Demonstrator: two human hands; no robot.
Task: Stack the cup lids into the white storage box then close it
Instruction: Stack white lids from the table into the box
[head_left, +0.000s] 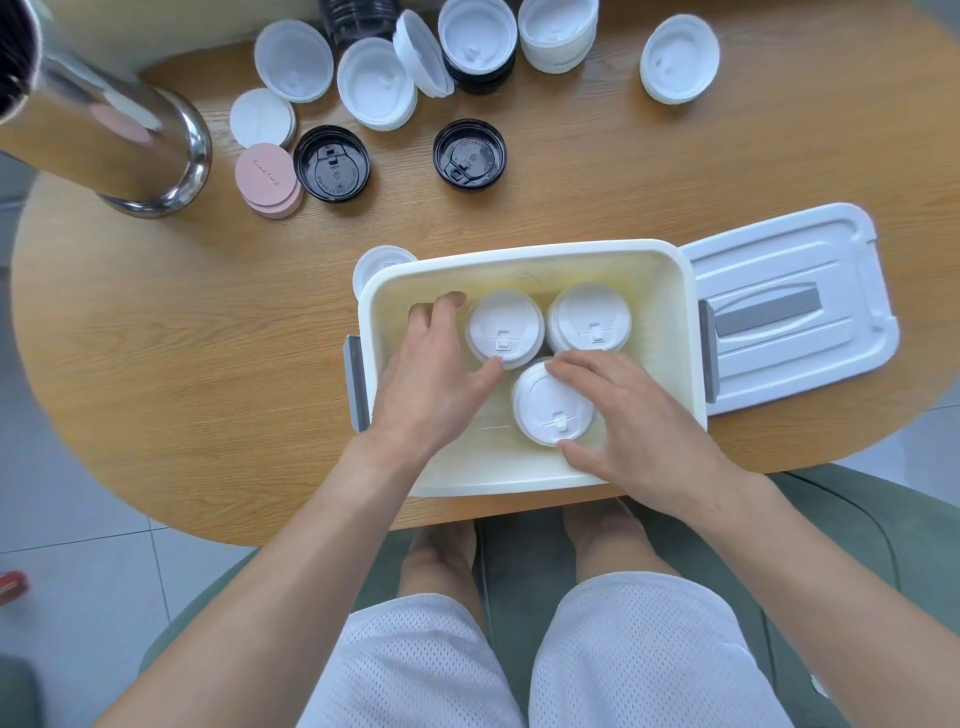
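The white storage box stands open at the table's near edge. Inside it are three stacks of white cup lids. My left hand grips the back-left stack between thumb and fingers. My right hand holds the front stack with thumb and fingers around its rim. The back-right stack stands untouched. The box's white cover with a grey handle lies flat on the table to the right of the box.
Farther back lie loose white lids, two black lids, pink discs and white discs. One white lid sits behind the box's left corner. A steel cylinder stands at far left.
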